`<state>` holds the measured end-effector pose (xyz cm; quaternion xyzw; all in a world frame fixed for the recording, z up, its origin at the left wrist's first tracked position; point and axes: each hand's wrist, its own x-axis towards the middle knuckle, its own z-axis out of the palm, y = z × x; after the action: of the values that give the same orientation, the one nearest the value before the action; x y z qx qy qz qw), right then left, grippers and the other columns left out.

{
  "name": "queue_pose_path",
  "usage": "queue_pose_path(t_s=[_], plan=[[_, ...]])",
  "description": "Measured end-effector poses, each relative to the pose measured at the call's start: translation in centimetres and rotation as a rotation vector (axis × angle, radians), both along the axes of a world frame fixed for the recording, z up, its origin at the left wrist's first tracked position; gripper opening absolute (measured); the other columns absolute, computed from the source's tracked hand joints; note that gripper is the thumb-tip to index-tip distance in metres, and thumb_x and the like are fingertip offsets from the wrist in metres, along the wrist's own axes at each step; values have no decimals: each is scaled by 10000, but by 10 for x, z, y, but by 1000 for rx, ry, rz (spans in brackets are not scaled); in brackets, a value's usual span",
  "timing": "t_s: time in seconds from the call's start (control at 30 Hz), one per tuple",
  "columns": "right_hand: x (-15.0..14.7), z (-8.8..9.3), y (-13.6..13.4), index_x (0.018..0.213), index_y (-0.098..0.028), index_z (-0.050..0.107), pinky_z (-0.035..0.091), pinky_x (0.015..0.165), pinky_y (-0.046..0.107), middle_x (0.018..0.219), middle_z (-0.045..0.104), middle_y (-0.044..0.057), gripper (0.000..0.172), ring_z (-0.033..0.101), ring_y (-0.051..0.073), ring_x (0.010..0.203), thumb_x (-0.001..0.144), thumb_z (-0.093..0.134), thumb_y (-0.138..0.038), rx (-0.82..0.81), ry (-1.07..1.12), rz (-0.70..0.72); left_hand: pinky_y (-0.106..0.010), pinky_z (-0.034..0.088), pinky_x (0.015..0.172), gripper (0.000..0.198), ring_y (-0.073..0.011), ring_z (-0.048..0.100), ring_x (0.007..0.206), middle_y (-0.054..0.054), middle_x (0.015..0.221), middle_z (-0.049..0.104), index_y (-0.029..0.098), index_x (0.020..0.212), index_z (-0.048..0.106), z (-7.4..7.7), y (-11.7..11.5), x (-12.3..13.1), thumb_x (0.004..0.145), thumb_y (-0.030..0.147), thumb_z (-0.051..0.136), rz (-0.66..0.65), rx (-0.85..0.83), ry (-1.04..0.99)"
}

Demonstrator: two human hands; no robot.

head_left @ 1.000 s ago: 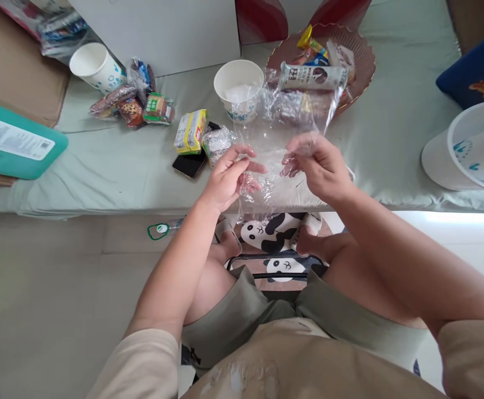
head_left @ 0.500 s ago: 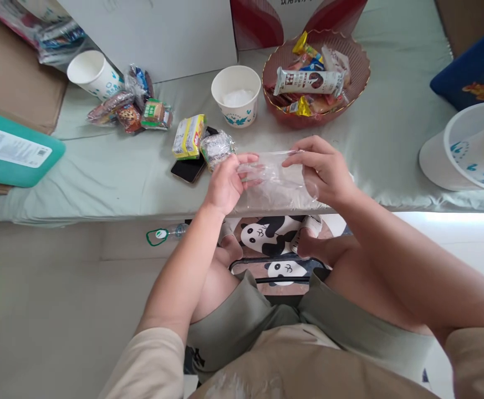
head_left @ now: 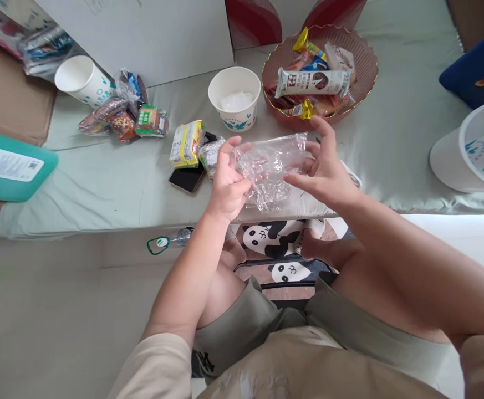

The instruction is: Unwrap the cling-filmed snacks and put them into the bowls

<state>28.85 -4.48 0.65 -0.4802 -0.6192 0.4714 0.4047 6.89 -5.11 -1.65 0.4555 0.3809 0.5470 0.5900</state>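
A clear plastic bag [head_left: 273, 166], crinkled and see-through, hangs over the front edge of the cloth-covered surface. My left hand [head_left: 229, 185] grips its left side, thumb bent against the fingers. At the bag's right side is my right hand [head_left: 325, 166], thumb and index finger spread wide; its other fingers lie partly behind the film, and whether they press on it is unclear. Just behind my left hand sits a clear-wrapped snack [head_left: 212, 155], partly covered by the hand. Beside it, a yellow-and-white snack pack [head_left: 186, 144] rests by a dark phone [head_left: 187, 178].
A paper bowl [head_left: 235, 119] with white film inside stands behind the bag, beside a pink glass bowl [head_left: 366, 61] of wrapped snacks. More snacks [head_left: 152, 121] lie near a tipped paper cup [head_left: 75, 80]. A white bin [head_left: 449, 158] stands right, a teal container [head_left: 13, 183] left.
The bag has gone from flat and stretched to more crumpled and raised. My right hand's thumb and index finger have spread apart, and my left thumb has folded in.
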Motion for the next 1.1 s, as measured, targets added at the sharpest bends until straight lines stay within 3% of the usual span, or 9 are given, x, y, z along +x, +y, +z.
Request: queue_pose_path(t_s=[0.1,0.2,0.27,0.4,0.6,0.83,0.93,1.03,1.1], plan=[[-2,8,-1,1129,-239,632,519,694,309,995,665,35,419,608,141,779,755,793,-334,-207,107,3,-556,545,1079,772,-336,602,1391,-45,1431,620,431,1441,423,9,0,-6,755,340,764,-35,-100,-70],[-5,15,-4,849,-213,622,477,688,291,781,608,-15,174,563,111,714,754,748,-287,-237,184,-53,-559,572,1023,731,-375,666,1299,-101,1326,705,310,1344,531,17,-3,-4,714,522,835,-233,-270,-108],[-6,18,-6,814,-218,588,488,730,292,793,636,-16,169,598,114,755,752,735,-275,-197,207,-92,-495,609,940,702,-340,747,1128,-111,1199,758,237,1224,608,19,-6,2,647,499,911,-297,-342,-60],[-4,22,-8,944,-232,541,529,691,308,771,680,-12,276,682,150,732,788,743,-337,-292,134,-33,-290,610,691,462,-177,754,754,-30,876,776,185,955,647,16,-9,12,664,420,917,-150,-330,51],[1,21,-4,1008,-224,592,407,473,262,531,525,-89,345,493,102,452,793,759,-436,-331,215,25,-193,445,384,359,-86,547,375,103,545,608,241,954,591,20,-6,5,744,399,835,-173,-311,86],[3,23,-1,770,-231,635,490,559,304,644,616,-13,168,579,139,556,731,708,-377,-281,368,89,-247,580,514,306,-128,660,524,33,618,656,233,780,592,30,3,-6,709,475,764,-154,-343,-94],[12,23,-1,829,-222,720,544,677,361,756,685,39,291,646,193,693,808,630,-499,-203,245,161,-260,604,562,333,-125,682,600,15,751,647,213,801,623,27,4,-7,733,519,735,-173,-343,-77],[19,20,-1,778,-218,747,556,832,410,921,724,83,436,673,224,849,902,527,-574,-114,14,158,-198,550,551,306,-56,620,588,45,876,614,206,865,603,23,2,-5,648,256,814,-116,-278,53],[19,17,0,725,-212,717,527,963,447,1046,719,95,331,678,251,988,853,638,-507,3,-177,31,-180,508,543,338,-29,580,563,48,924,608,206,902,592,20,0,-3,617,134,760,-98,-217,140]])
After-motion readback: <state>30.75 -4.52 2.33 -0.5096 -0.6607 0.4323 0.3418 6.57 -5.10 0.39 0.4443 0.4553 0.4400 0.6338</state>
